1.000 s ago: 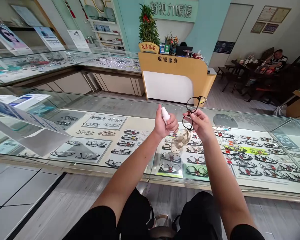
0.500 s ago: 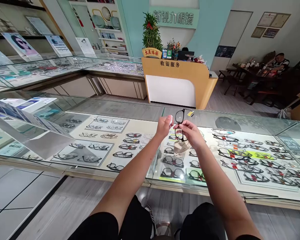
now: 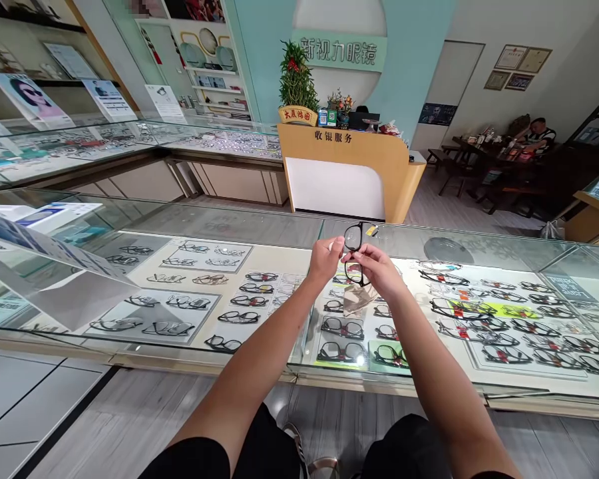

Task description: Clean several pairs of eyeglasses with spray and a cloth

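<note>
A pair of black-framed eyeglasses [image 3: 353, 237] is held on end above the glass counter, one lens above the other. My right hand [image 3: 378, 269] pinches the glasses near the bridge. Just to their left, my left hand [image 3: 324, 259] is closed, thumb up, around something small and white that is mostly hidden by the fingers. Whether the left hand touches the frame cannot be made out. Below the hands, a beige cloth [image 3: 359, 299] lies on the counter.
The glass display counter [image 3: 299, 380] holds rows of eyeglasses [image 3: 342, 350]. A yellow-and-black small item [image 3: 372, 231] and a round clear dish [image 3: 448, 250] rest behind the hands. A folded sign [image 3: 74, 286] stands at left. Beyond are a cashier desk [image 3: 334, 183] and a seated person [image 3: 538, 136].
The view has shifted slightly. The white thing in my left hand shows less above the fingers now. My right hand keeps its hold on the glasses.
</note>
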Tool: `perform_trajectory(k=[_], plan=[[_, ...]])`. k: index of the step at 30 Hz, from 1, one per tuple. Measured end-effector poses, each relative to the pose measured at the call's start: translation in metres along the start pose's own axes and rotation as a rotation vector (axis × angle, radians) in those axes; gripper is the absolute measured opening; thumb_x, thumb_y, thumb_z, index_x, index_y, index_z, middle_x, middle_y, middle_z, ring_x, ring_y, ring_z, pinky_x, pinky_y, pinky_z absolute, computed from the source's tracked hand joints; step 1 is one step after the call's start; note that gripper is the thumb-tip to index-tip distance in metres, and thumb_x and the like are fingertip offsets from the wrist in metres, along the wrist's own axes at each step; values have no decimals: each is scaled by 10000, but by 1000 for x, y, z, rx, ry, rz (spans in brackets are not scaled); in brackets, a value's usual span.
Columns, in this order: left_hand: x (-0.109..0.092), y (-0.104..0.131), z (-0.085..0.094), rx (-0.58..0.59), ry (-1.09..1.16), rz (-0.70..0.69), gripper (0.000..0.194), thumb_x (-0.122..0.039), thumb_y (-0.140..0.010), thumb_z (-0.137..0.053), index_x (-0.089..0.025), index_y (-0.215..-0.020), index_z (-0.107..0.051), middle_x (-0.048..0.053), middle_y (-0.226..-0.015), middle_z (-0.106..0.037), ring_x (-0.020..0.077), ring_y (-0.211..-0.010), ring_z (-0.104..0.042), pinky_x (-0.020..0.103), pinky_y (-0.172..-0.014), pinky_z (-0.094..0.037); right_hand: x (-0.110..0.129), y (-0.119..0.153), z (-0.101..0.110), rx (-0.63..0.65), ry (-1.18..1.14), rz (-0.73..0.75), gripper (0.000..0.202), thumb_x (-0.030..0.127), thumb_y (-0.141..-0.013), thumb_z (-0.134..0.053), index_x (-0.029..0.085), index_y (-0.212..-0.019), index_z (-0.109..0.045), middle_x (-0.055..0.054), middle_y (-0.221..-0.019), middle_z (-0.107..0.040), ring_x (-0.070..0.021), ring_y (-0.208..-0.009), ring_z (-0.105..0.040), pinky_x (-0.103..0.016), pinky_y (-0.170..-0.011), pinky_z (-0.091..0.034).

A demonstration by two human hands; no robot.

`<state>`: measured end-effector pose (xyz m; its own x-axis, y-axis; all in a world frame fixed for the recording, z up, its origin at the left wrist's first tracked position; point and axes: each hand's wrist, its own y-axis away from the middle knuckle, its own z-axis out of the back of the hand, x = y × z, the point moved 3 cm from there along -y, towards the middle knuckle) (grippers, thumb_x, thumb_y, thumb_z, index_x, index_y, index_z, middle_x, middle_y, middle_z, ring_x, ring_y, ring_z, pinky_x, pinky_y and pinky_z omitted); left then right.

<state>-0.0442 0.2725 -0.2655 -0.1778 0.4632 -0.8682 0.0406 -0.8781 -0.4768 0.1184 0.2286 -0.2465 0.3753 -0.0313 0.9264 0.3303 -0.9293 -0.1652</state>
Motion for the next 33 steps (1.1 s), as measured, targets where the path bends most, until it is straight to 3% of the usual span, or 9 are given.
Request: perform_trajectory(k=[9, 15, 18, 22, 26, 30, 33], plan=[[-14, 6, -8, 298, -183, 37, 690, -785, -972, -426, -217, -580, -419, 13, -585, -438, 147, -594, -388, 330, -615, -278, 10, -7, 21, -238, -205, 117, 416, 475, -731, -1016, 239, -820, -685, -30, -1005, -841, -160, -933, -784, -247, -827, -629], [-17, 9, -10, 313, -207, 69, 651, -762, -932, -499, -219, -580, -425, 0, -556, -397, 145, -569, -406, 315, -599, -242, 11, -7, 19, -225, -221, 128, 405, 476, -722, -1022, 241, -812, -705, -28, -988, -841, -165, -917, -785, -258, -827, -643], [-12, 7, -10, 250, -170, 51, 645, -748, -971, -470, -223, -600, -422, 1, -582, -417, 147, -591, -394, 316, -615, -265, 12, -7, 21, -229, -220, 134, 381, 456, -734, -1014, 243, -807, -707, -32, -989, -839, -163, -899, -780, -250, -778, -635], [5, -1, -4, 82, -190, 88, 475, -645, -1001, -542, -230, -773, -508, -5, -685, -521, 161, -658, -444, 315, -663, -321, 13, -9, 26, -252, -237, 146, 372, 435, -741, -1000, 246, -802, -685, -37, -995, -834, -173, -915, -780, -258, -753, -633], [34, -11, 0, 24, -236, 180, 156, -379, -1033, -540, -232, -1085, -547, 48, -1010, -677, 196, -874, -589, 325, -807, -423, 13, -10, 31, -271, -236, 153, 361, 423, -755, -976, 244, -831, -672, -52, -995, -825, -183, -965, -785, -265, -763, -632], [62, -16, 0, 77, -374, 244, 288, -366, -1086, -505, -223, -1336, -493, 128, -1250, -705, 270, -1064, -673, 369, -897, -470, 20, -10, 40, -276, -174, 191, 382, 436, -754, -974, 246, -831, -651, -51, -992, -825, -185, -956, -786, -262, -732, -614], [73, -18, 0, 114, -531, 256, 322, -407, -1084, -530, -226, -1350, -517, 141, -1264, -742, 332, -1118, -708, 407, -936, -488, 30, -8, 53, -270, -106, 225, 405, 454, -752, -983, 251, -818, -640, -39, -986, -828, -185, -954, -785, -263, -727, -603]])
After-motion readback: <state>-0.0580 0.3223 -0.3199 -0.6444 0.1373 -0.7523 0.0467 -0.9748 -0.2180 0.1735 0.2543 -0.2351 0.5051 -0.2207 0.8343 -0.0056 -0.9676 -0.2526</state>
